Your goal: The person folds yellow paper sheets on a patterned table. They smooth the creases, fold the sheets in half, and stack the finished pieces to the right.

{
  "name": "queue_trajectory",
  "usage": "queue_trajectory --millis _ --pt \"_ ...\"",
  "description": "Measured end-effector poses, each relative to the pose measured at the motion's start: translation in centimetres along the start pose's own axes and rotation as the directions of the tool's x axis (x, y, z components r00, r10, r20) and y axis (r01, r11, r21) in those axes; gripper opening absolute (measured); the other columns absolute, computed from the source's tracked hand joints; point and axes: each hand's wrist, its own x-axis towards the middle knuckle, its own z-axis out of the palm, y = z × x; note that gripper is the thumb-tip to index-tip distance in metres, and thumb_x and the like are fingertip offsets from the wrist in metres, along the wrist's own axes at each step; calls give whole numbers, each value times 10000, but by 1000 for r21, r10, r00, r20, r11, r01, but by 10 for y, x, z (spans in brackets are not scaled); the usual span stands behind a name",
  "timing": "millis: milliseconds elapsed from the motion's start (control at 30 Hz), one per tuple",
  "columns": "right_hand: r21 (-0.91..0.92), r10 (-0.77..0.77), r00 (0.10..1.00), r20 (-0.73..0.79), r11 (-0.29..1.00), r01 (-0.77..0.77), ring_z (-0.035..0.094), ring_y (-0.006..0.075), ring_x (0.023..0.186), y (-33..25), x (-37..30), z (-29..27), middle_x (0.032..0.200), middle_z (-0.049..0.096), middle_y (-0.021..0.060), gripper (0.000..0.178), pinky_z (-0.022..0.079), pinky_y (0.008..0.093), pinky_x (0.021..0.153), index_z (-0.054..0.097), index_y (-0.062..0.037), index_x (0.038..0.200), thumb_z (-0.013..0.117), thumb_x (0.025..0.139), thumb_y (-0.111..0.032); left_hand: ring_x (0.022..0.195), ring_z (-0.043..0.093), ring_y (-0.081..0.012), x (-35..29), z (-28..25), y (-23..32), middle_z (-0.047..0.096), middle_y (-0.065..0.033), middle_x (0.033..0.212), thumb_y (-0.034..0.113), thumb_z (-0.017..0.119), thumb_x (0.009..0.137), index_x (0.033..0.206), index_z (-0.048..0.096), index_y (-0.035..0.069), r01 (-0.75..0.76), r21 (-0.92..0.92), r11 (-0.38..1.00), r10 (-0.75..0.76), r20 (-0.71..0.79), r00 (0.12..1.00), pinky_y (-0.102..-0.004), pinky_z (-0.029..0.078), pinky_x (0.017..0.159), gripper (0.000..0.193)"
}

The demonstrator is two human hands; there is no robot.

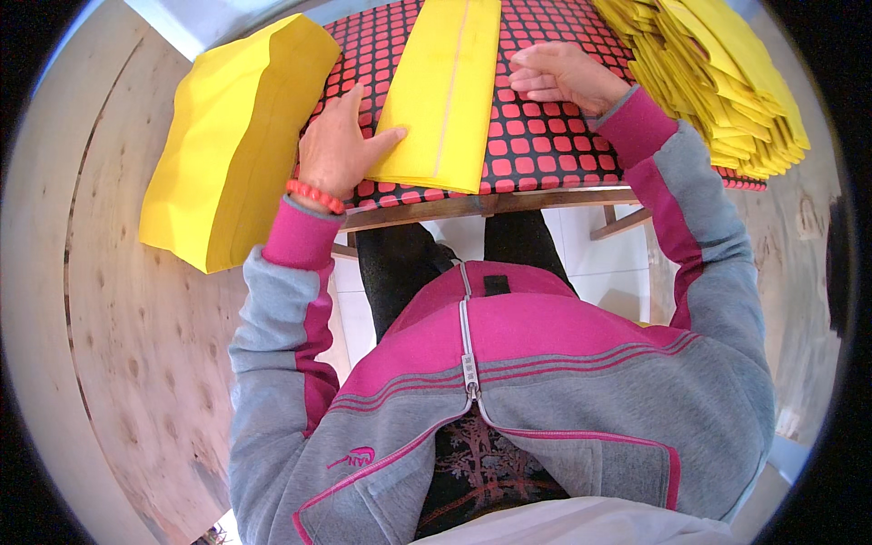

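- Low in the frame, grey and pink sleeves reach up to a red and black checked table (545,150)
- At centre left, the left hand (338,150) lies open, palm down, thumb pressing the near left edge of a folded yellow paper bag (442,91)
- At upper centre, the right hand (559,74) rests loosely curled just beside the bag's right edge, gripping nothing
- The bag's near end overhangs the table edge; held only by a thumb, it could likely slide or skew
- Upper left, a yellow bag stack (232,145) juts off the table and may tip; upper right, a fanned pile (727,82) could slip
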Motion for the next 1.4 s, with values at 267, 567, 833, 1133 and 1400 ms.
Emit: queue_trajectory --millis 267,567,833,1133,1400 --pt "-339 -548 837 18 784 520 699 215 1018 -7 58 22 1123 712 104 334 563 334 884 622 -7 1231 548 1055 -282 1438 398 -408 -6 33 31 412 -296 1524 388 594 1000 1454 483 -5 -332 7 943 330 -134 935 -588 297 1160 610" --pt "-626 -745 401 532 -28 779 587 362 1260 9 112 94 1348 631 162 432 467 460 1051 631 -44 1304 549 1025 -364 1516 269 -411 -2 38 24 296 -274 1610 489 515 1014 1538 408 22 -345 -77 935 354 169 920 -595 200 1209 710" --pt "-669 -524 591 614 52 741 370 316 1493 20 135 64 1591 433 155 587 286 516 1204 538 -94 1473 426 1060 -495 1531 231 -433 -7 27 26 232 -263 1650 580 514 979 1596 279 18 -431 -93 897 440 258 860 -578 172 1225 867" --pt "-775 -567 641 518 6 632 427 302 1450 15 209 15 1542 495 138 543 346 455 1173 573 -79 1427 432 1067 -460 1519 262 -426 -7 13 28 266 -268 1631 654 653 865 1569 337 6 -432 -236 871 488 301 819 -559 208 1223 1008" --pt "-860 -671 646 363 25 509 553 344 1303 22 253 -12 1372 611 188 535 424 456 1105 589 -34 1356 432 1066 -456 1511 300 -410 -30 8 26 288 -235 1637 447 866 710 1579 356 74 -362 -201 910 406 269 873 -548 263 1210 1075"
